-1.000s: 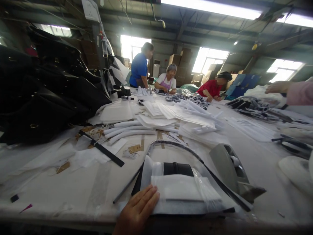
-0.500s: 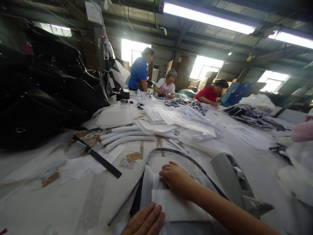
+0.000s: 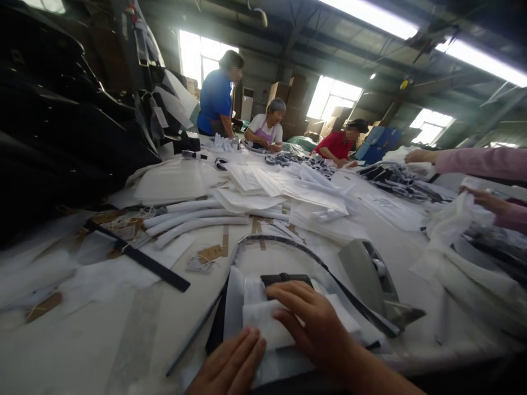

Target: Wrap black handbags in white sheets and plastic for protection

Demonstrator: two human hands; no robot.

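Observation:
A black bag (image 3: pixel 284 280) wrapped in white foam sheet (image 3: pixel 263 329) lies at the near edge of the table, its long black strap (image 3: pixel 288 247) looping away from me. My left hand (image 3: pixel 230 365) lies flat on the sheet's near left corner, fingers stretched out. My right hand (image 3: pixel 308 323) rests on top of the sheet with its fingers spread, fingertips pointing left and pressing the white wrap down over the bag.
A grey tape dispenser (image 3: pixel 374 280) stands right of the bag. A black strap piece (image 3: pixel 135 255) and white wrapped rolls (image 3: pixel 197 216) lie farther left. Black bags (image 3: pixel 61 131) are piled at the left. A co-worker's pink sleeve (image 3: pixel 481 162) reaches in at right; three people work at the far end.
My right hand has drawn back toward me over the white sheet, from the bag's far edge to its middle. The camera has tilted, and a co-worker's pink-sleeved arms now reach in at right.

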